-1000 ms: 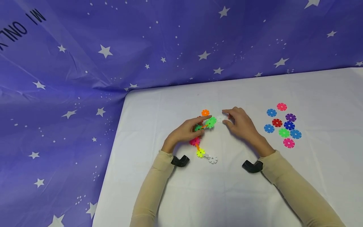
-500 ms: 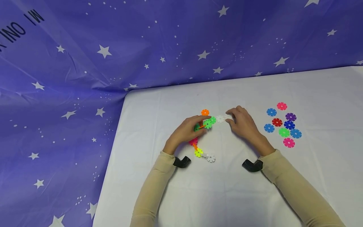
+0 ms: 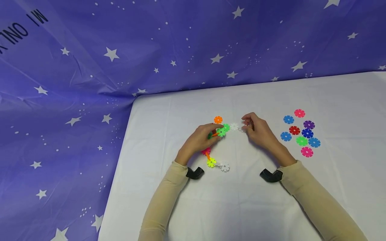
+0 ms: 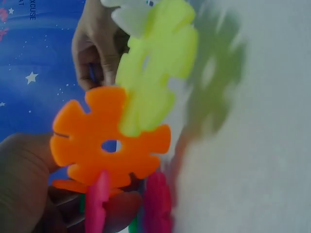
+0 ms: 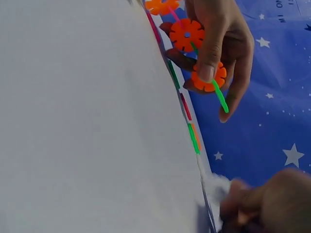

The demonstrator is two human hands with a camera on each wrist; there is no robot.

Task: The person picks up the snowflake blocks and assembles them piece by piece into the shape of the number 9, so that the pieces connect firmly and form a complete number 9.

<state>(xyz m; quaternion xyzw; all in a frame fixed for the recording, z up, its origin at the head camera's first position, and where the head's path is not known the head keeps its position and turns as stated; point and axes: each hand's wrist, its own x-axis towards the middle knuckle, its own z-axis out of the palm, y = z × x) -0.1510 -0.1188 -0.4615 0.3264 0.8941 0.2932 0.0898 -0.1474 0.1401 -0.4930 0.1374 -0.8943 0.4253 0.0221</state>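
My left hand [image 3: 199, 138] pinches a chain of notched plastic discs joined edge to edge. Its thumb presses an orange disc [image 5: 217, 76], beside a green disc [image 3: 221, 132] at the upper end. From that hand the chain runs down through a pink disc [image 3: 206, 151] and a yellow disc [image 3: 211, 162] to a white disc [image 3: 224, 167]. My right hand [image 3: 260, 131] pinches another white disc [image 5: 215, 186] at the row's right end, blurred in the right wrist view and partly covered by fingers. Close to it lie a loose white disc [image 3: 234, 126] and a light green disc [image 3: 226, 127].
A loose orange disc [image 3: 218, 119] lies just beyond my left hand. Several spare discs, among them a red disc [image 3: 294, 130] and a purple disc [image 3: 309, 125], lie at the right on the white tablecloth [image 3: 241, 207]. A purple starry sheet [image 3: 187, 43] hangs behind.
My right hand has shifted slightly right, off the loose white disc, its fingers now drawn together on the end one. My left hand and the chain have barely moved.
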